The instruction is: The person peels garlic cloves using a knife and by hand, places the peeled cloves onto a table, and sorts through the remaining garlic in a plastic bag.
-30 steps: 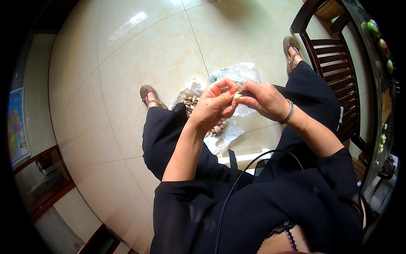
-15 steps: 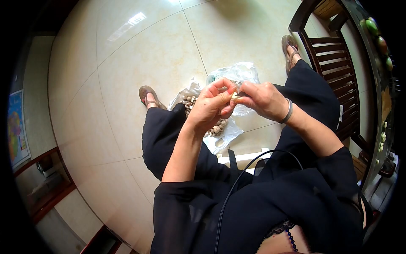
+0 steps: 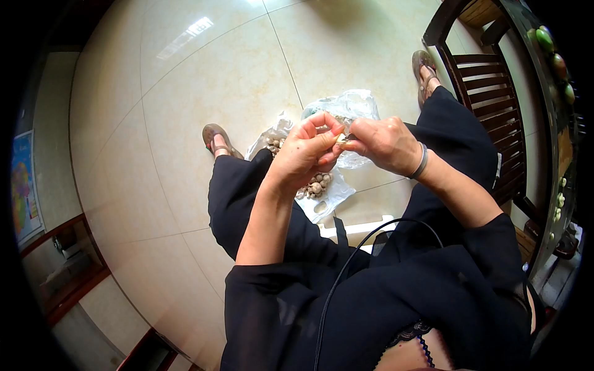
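Observation:
My left hand point(image 3: 309, 151) pinches a small whitish piece point(image 3: 341, 138) between thumb and fingertips; it looks like a mushroom piece, but is too small to be sure. Touching that piece from the right is my right hand point(image 3: 387, 145), its fingers closed round a small dark tool point(image 3: 350, 137) that is mostly hidden. Below the hands, small brown-and-white mushrooms point(image 3: 317, 185) lie on a white plastic bag point(image 3: 334, 196), partly covered by my left hand. A second, clear plastic bag point(image 3: 356, 105) lies just beyond my fingers.
A dark slatted wooden chair point(image 3: 489, 93) stands at the right. Beside it, a table edge point(image 3: 547, 123) carries green and reddish fruits point(image 3: 559, 65) and small pale pieces point(image 3: 560, 200). A white stool or box point(image 3: 365, 231) shows between my legs. Pale floor tiles point(image 3: 210, 80) lie ahead.
My right hand has turned slightly, with its knuckles rolled further over the fingers. The dark tool's visible part looks smaller. My left hand has shifted slightly left, still pinching the piece.

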### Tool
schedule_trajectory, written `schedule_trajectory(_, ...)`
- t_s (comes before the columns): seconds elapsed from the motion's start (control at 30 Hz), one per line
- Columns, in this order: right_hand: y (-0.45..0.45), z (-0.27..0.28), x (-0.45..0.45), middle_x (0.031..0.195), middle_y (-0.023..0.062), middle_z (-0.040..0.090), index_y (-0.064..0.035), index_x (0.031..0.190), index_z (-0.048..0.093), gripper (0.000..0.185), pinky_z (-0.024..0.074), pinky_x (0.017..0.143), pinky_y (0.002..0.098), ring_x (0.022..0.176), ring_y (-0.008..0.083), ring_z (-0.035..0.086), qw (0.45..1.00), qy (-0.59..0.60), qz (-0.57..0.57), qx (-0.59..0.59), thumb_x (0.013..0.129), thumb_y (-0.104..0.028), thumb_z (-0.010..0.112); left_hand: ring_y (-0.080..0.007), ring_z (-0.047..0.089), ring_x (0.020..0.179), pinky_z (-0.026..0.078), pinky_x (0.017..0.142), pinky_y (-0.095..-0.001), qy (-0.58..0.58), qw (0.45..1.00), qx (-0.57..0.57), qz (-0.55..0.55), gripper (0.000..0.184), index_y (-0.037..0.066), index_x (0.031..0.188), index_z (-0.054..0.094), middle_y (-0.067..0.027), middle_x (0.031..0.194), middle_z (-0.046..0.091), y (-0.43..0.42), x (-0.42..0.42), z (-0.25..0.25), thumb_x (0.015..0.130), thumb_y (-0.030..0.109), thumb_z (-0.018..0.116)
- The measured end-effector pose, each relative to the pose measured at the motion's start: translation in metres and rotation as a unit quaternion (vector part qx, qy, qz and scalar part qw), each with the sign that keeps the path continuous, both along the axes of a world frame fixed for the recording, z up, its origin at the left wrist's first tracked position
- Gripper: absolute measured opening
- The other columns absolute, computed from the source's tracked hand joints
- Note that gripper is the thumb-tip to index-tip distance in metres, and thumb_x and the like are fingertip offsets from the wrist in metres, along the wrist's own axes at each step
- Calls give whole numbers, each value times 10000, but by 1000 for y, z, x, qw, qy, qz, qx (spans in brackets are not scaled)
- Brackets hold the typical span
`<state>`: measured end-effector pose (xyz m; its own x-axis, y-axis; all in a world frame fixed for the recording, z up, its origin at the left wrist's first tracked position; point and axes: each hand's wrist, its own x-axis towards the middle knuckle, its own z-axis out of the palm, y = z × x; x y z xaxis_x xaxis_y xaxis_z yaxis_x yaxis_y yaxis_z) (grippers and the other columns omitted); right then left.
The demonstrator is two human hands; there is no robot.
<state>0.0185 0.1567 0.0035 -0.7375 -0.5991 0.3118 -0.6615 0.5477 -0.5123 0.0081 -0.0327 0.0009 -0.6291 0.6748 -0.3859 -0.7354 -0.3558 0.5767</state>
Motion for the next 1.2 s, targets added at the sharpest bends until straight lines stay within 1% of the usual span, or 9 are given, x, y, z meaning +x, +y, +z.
schedule_trajectory(0.2,0,1,0,637,69,525,-72,779,470,258,447,451,306,558,219,564,1000,22,2,22,847,-319,502,-29,388,442,253,380,-153,-13,1000,5,-15,75,58,854,468,-20,618,505,-1,-2,2,836,84,536)
schedule_trajectory(0.4,-3,0,1,611,53,511,-81,772,470,254,430,413,297,503,206,546,997,48,-41,42,854,-320,495,-39,388,429,249,377,-164,-25,998,-23,52,62,48,851,472,-35,616,514,6,3,3,843,77,526)
schedule_trajectory(0.47,-3,-1,-1,573,84,440,-55,721,420,250,383,395,310,463,227,493,998,57,-34,9,807,-227,579,-34,360,423,252,375,-164,-16,998,-16,65,70,53,903,462,-39,642,517,7,4,0,864,90,506)
schedule_trajectory(0.8,0,2,-6,581,86,453,-61,721,417,244,389,405,313,482,231,507,999,44,-17,-4,794,-213,594,-43,387,435,242,377,-167,-18,997,-26,63,69,48,848,457,-31,607,501,9,-1,2,856,82,516)
schedule_trajectory(0.87,1,1,-6,643,62,531,-74,816,491,201,442,443,311,554,216,566,999,39,-13,12,838,-270,528,-39,378,430,241,374,-165,-8,998,-43,49,78,50,845,455,-22,600,489,8,-2,3,857,93,519)
schedule_trajectory(1.07,2,2,-5,654,54,535,-77,886,516,214,447,446,300,562,203,570,998,37,3,48,831,-283,533,-34,356,419,237,366,-170,-18,997,-66,-17,71,67,846,458,-9,579,474,2,-9,1,833,82,526)
schedule_trajectory(1.1,3,0,-4,653,47,530,-84,917,511,213,450,443,299,561,194,571,996,35,3,78,835,-281,508,-36,351,415,242,363,-176,-19,992,-127,-3,60,74,841,464,-3,558,463,5,-7,5,816,66,518)
schedule_trajectory(1.17,3,-8,-2,649,45,522,-89,945,498,207,454,442,306,564,196,575,995,73,2,73,841,-267,479,-40,356,415,256,362,-183,-5,992,-122,2,61,67,836,465,1,542,447,1,-5,-6,802,59,514)
schedule_trajectory(1.2,1,-9,-3,651,47,522,-89,933,491,196,454,442,312,570,203,580,996,59,-3,65,838,-260,475,-41,362,418,267,364,-178,-3,992,-127,21,48,64,840,461,-6,565,460,0,-2,-8,812,55,499)
